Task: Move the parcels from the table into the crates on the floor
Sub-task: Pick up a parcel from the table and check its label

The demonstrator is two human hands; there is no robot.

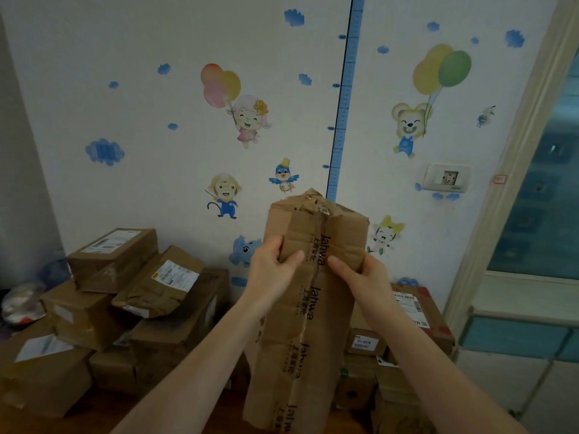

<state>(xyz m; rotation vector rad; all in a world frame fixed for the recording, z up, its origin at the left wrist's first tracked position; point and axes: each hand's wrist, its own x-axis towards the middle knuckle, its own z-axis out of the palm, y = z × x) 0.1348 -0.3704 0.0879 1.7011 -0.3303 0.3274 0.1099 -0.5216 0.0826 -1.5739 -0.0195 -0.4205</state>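
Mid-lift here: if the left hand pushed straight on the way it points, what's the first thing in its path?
The tall parcel itself: the left hand already grips its edge. Beyond that probably comes the stickered wall, though depth is unclear.

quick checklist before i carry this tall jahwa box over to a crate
1. Left hand grips the tall cardboard box on one side: ok
2. Right hand grips the opposite side: ok
3. Box held roughly upright: ok
4. Torn top closed enough to keep the contents in: cannot tell
5. Crate in sight for the drop: not ok, none in view
6. Box bottom clear of the stacked parcels: cannot tell, it sits at the frame's lower edge
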